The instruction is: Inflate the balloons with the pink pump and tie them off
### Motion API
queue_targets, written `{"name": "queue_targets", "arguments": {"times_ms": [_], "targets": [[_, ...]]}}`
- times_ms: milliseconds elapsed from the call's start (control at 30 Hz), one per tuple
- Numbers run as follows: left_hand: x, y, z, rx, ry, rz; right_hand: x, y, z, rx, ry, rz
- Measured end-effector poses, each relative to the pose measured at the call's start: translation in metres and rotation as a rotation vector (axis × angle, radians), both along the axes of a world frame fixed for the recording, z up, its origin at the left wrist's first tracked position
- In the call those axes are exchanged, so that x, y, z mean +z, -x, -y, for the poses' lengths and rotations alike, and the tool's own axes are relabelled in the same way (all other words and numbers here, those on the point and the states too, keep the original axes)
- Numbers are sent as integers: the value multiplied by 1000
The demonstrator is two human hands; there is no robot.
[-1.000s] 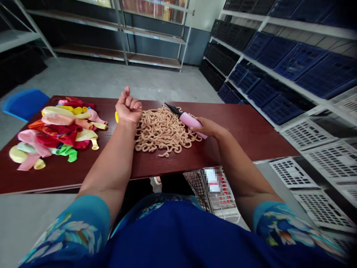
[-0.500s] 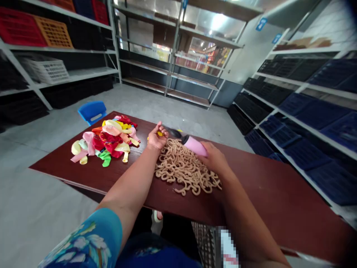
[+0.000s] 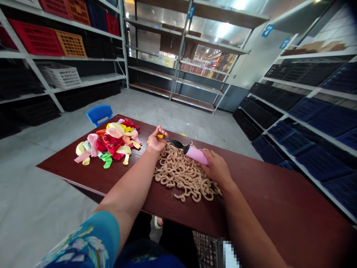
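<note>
**Two hands meet at a pump nozzle over a heap of tan balloons**

At the bottom of the frame a floral blue sleeve (image 3: 83,242) leads up the left forearm across the near edge of the dark red-brown table (image 3: 279,208). That near edge runs from the left-centre of the frame down toward the lower right, and the right half of the tabletop is bare wood.

The right hand (image 3: 216,169), just right of centre, is wrapped closed around the pink body of a balloon pump (image 3: 196,154), which lies tilted with its black nozzle pointing up-left. Pump and hand sit on a heap of tan, curly long balloons (image 3: 182,175) in the middle of the table, reaching close to the near edge.

The left hand (image 3: 156,140), just beyond the heap, has its fingers curled in, pinching a small yellow balloon (image 3: 160,136) right at the nozzle tip; how firm the pinch is cannot be told.

Left of that hand, well apart from the heap, lies a pile of limp coloured balloons (image 3: 110,143) in pink, red, yellow, orange and green, near the far-left corner of the table.

Past the far edge a blue chair (image 3: 99,113) stands on the open grey floor (image 3: 156,108), which stretches wide to the back. Metal shelving (image 3: 89,79) lines the left, with red and orange crates (image 3: 47,37) in the upper left corner; blue and black crates (image 3: 306,111) fill the racks on the right. 2 blue signs (image 3: 267,30) hang in the upper right; their writing is too small to read.
</note>
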State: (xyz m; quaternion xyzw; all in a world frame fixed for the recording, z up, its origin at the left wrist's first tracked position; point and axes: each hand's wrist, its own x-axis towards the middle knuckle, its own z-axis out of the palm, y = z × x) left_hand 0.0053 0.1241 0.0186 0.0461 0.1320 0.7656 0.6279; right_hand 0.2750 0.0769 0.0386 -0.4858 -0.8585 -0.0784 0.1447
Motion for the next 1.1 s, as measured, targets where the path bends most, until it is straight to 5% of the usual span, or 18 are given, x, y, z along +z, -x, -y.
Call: {"name": "queue_targets", "arguments": {"times_ms": [633,1100], "targets": [[-3,-13,0,-60,-65,-74,0,0,1,-34,-1,24],[1,-31,4,-121,77,-29,-3,20,10,4,-82,-6]]}}
